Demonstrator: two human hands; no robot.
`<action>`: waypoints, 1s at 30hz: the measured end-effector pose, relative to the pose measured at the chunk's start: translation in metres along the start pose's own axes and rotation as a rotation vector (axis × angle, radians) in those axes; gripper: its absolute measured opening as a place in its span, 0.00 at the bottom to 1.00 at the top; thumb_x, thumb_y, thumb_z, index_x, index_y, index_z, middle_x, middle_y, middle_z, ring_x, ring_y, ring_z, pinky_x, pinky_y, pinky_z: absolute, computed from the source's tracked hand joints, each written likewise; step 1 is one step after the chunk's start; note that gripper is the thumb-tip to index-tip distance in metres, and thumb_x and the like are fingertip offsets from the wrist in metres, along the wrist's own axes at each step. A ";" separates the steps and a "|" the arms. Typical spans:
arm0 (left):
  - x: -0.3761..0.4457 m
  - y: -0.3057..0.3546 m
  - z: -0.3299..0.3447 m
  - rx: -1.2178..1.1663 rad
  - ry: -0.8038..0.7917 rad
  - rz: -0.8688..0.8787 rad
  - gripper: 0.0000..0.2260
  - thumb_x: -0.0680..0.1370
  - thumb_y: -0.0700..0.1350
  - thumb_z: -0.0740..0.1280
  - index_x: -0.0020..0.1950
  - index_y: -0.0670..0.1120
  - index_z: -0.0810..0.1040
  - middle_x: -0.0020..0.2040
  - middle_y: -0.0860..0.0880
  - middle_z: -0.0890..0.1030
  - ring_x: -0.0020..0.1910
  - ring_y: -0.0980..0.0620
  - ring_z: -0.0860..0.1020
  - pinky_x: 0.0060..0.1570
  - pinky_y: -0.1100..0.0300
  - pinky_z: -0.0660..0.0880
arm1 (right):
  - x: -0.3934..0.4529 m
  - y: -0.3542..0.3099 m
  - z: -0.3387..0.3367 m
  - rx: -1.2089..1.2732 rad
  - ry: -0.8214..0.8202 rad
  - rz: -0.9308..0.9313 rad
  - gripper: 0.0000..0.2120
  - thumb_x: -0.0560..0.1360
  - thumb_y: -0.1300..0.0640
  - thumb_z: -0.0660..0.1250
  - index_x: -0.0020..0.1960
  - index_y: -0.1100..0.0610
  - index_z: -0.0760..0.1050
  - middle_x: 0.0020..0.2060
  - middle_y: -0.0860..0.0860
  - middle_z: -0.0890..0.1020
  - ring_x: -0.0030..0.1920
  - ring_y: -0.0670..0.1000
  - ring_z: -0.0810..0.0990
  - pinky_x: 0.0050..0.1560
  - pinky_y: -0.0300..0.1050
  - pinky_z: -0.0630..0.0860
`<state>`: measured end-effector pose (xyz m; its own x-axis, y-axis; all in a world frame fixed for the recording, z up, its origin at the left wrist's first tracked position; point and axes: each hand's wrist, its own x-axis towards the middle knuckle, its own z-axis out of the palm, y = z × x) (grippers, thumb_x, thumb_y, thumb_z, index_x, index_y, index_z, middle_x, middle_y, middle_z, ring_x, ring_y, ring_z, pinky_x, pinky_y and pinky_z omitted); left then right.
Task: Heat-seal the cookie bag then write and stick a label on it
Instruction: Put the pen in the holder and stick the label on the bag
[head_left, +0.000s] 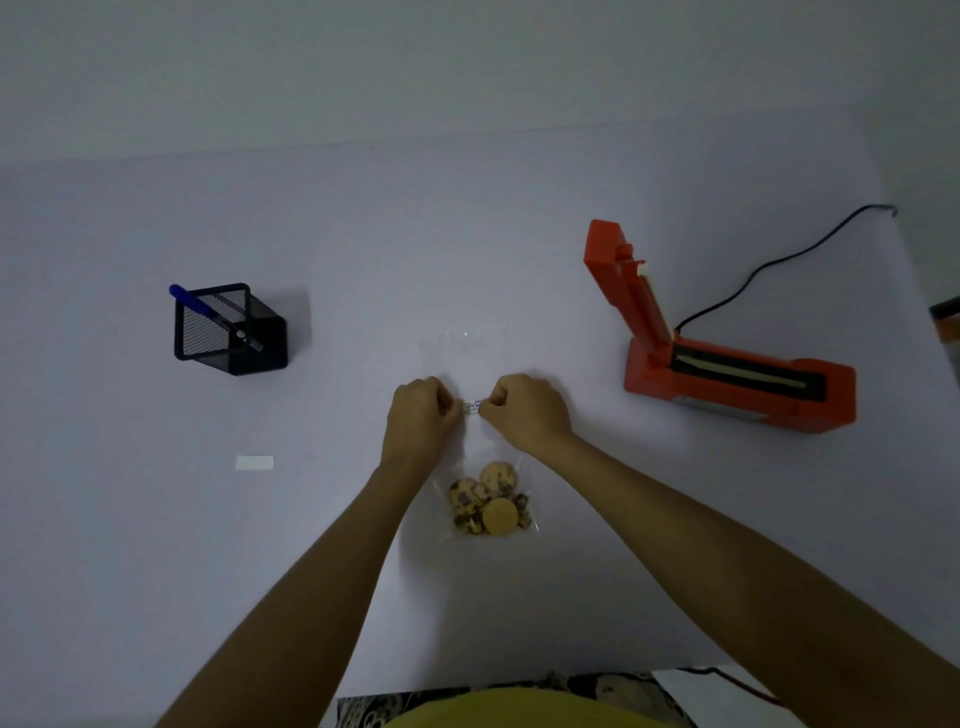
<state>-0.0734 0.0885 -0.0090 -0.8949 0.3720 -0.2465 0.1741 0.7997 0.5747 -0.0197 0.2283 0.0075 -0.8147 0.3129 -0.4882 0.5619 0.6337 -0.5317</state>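
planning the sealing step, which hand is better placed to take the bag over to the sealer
Probably the right hand. The red sealer sits open on that same side of the table, while the left hand is on the pen holder side. Both hands now pinch a small strip at the top of the bag.

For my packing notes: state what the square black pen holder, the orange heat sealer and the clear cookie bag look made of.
Square black pen holder: apparently matte metal mesh; its sides show fine grid.
Orange heat sealer: probably moulded plastic, evenly coloured, dull.
Clear cookie bag: thin glossy plastic film; table and cookies show through.
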 end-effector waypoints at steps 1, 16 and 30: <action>0.000 0.000 0.000 -0.001 0.001 0.001 0.06 0.74 0.43 0.69 0.41 0.41 0.78 0.36 0.47 0.80 0.35 0.51 0.76 0.37 0.57 0.76 | 0.000 0.000 0.000 -0.003 0.005 -0.003 0.13 0.75 0.50 0.68 0.35 0.55 0.74 0.32 0.53 0.81 0.31 0.51 0.77 0.34 0.46 0.75; 0.000 -0.012 -0.002 -0.177 -0.036 -0.102 0.09 0.74 0.47 0.71 0.47 0.42 0.77 0.40 0.47 0.80 0.39 0.51 0.77 0.38 0.66 0.72 | -0.003 -0.003 0.013 -0.054 0.078 -0.008 0.15 0.74 0.45 0.68 0.40 0.55 0.69 0.32 0.49 0.76 0.34 0.52 0.77 0.35 0.46 0.72; 0.004 -0.015 -0.011 -0.214 -0.156 -0.107 0.11 0.71 0.48 0.74 0.44 0.43 0.76 0.37 0.51 0.77 0.34 0.58 0.73 0.34 0.69 0.68 | 0.011 0.007 0.002 0.046 0.011 0.017 0.19 0.72 0.47 0.72 0.34 0.53 0.65 0.29 0.46 0.72 0.32 0.49 0.71 0.30 0.42 0.64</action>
<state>-0.0836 0.0727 -0.0102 -0.8264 0.3722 -0.4226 -0.0237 0.7268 0.6864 -0.0244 0.2341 -0.0030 -0.8063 0.3310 -0.4901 0.5815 0.5951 -0.5547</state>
